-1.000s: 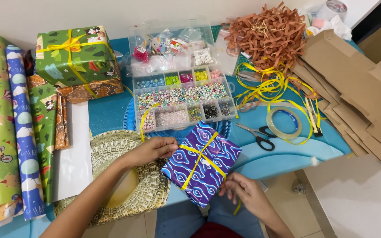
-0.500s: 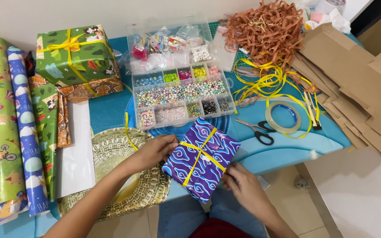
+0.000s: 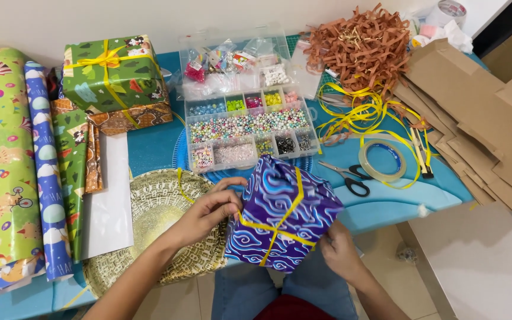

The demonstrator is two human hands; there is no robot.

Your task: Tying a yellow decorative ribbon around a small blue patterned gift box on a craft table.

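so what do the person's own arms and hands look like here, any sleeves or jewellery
Both forearms are bare as far as the frame shows: no sleeves, gloves or watch in view. No ring or bracelet can be made out on the left hand or the right hand. Below them, the lap shows blue jeans.

A clear bead organiser sits mid-tabletop, with a green wrapped gift to its left. Rolls of wrapping paper lie at the far left beside a woven gold placemat. Black-handled scissors and a tape roll lie near shredded brown paper and flattened cardboard boxes.
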